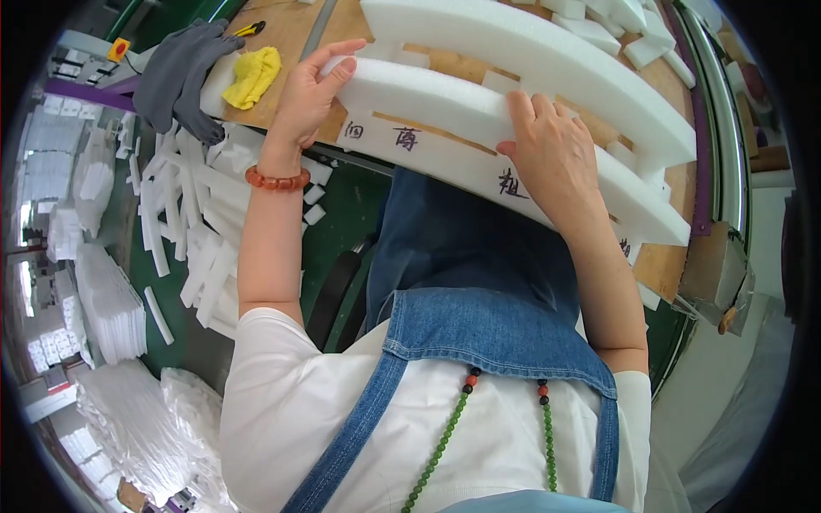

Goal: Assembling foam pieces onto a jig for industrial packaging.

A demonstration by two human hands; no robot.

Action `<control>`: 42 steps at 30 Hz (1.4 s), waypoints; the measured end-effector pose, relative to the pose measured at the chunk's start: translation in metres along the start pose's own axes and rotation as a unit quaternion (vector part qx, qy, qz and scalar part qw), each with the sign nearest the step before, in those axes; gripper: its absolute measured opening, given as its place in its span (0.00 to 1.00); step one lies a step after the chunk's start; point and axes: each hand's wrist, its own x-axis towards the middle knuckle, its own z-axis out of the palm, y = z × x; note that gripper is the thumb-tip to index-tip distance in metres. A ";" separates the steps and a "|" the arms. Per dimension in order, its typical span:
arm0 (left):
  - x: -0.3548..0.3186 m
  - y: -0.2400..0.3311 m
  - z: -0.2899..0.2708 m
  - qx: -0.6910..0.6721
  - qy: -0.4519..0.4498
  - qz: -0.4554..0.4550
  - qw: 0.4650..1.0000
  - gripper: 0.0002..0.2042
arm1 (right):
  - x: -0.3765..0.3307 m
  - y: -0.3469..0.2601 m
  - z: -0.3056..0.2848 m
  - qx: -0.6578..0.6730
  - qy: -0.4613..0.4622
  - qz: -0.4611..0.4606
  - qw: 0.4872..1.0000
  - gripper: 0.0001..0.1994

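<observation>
While fingers curl, hands (556, 154) grip foam strip (445, 98).

The foam bars (479, 103) are plain white, the near one marked with dark purple handwritten characters. The surface (291, 34) beneath is bare light-brown wood, edged on the right by a purple strip (699, 154). A bright yellow cloth (254, 75) lies next to a grey glove (181, 79) — beside them, a small tool (250, 29) in yellow and black. The bracelet (275, 180) on the left wrist is orange-red beads. The apron (479, 282) is mid-blue denim over a white shirt (282, 402); the necklace (445, 445) runs green beads with a few red and black ones. The floor (342, 214) is dark green — strewn with white foam offcuts (184, 231).
</observation>
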 end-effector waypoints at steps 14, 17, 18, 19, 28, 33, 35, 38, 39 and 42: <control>0.000 -0.009 -0.004 -0.062 0.025 -0.017 0.998 0.07 | -0.007 0.003 -0.013 0.092 -0.039 0.007 0.995 0.25; -0.007 -0.011 0.005 -0.010 0.064 0.018 0.998 0.07 | -0.035 0.030 -0.023 0.164 -0.087 0.070 0.980 0.32; -0.008 -0.014 -0.001 0.018 0.072 0.023 0.997 0.06 | -0.051 0.049 -0.018 0.160 -0.076 0.064 0.982 0.32; -0.003 -0.004 0.011 -0.032 0.046 0.025 0.998 0.06 | -0.073 0.070 -0.023 0.111 -0.083 0.086 0.987 0.30; -0.006 -0.001 0.000 -0.068 0.052 -0.001 0.996 0.06 | -0.142 0.147 -0.016 0.082 -0.058 0.085 0.991 0.22; -0.008 0.004 0.000 -0.065 0.031 -0.015 0.997 0.07 | -0.145 0.151 -0.005 0.067 -0.018 0.077 0.995 0.20; -0.011 -0.002 -0.004 -0.089 0.034 -0.036 0.995 0.07 | -0.143 0.147 -0.010 0.060 -0.003 0.085 0.995 0.20; -0.014 -0.005 -0.004 -0.116 0.032 -0.055 0.991 0.08 | -0.133 0.138 -0.022 0.120 -0.003 0.081 0.989 0.15; -0.015 -0.003 -0.003 -0.133 0.038 -0.066 0.988 0.09 | -0.134 0.138 -0.023 0.141 -0.004 0.078 0.987 0.13; -0.014 0.005 0.004 -0.145 0.029 -0.049 0.988 0.10 | -0.152 0.155 -0.007 0.283 0.062 0.188 0.938 0.12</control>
